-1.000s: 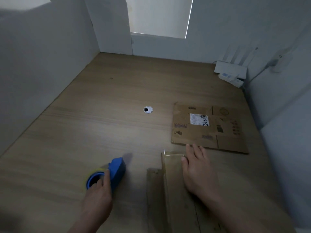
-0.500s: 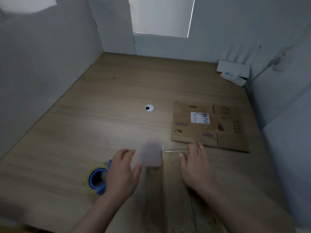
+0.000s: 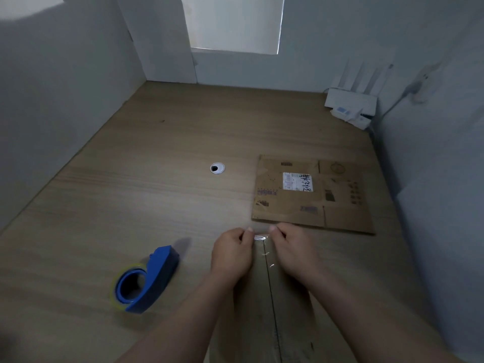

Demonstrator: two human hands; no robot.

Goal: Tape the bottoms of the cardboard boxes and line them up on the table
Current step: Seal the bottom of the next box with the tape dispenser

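Cardboard nearest: the box [image 3: 264,305] lies seam up, running away from the person. The left hand [image 3: 231,254] has let go of the dispenser [image 3: 146,279], which now lies on the table [image 3: 131,192] beside it, and joined the right hand [image 3: 293,251] at the box's far edge. The strip is probably laid and needs only pressing. Both hands curl over that edge, thumbs close together on the tape [image 3: 260,238] end. Beyond, a flat box [image 3: 311,195] waits.
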